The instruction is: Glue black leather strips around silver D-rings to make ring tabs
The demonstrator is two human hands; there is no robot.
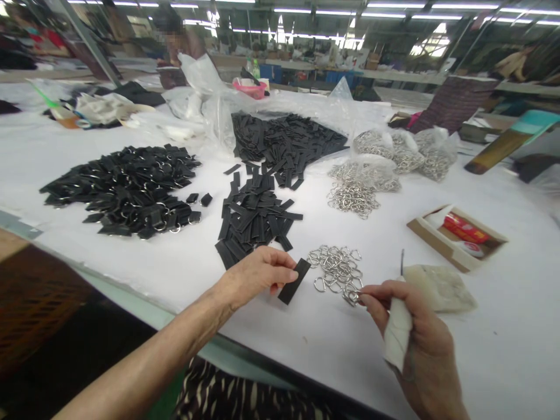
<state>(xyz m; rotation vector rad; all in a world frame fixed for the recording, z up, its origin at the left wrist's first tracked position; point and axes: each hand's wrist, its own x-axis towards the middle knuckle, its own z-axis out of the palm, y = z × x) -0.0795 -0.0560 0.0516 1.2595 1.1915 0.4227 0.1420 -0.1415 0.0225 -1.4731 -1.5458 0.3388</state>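
My left hand (258, 273) pinches one black strip (294, 281) just above the white table (131, 262). My right hand (415, 344) is closed around a tool with a white wrapped handle (397, 332) and a thin dark tip (402, 262), and its fingertips touch a metal D-ring at the edge of a small heap of D-rings (336, 271). A pile of loose black strips (254, 216) lies just beyond my left hand.
A heap of black strips fitted with rings (126, 189) lies at the left. More strips (284, 140) and bags of rings (394, 154) sit farther back. A cardboard box (455, 236) and a pale cloth (440, 286) are at the right. Another person (179, 46) is behind the table.
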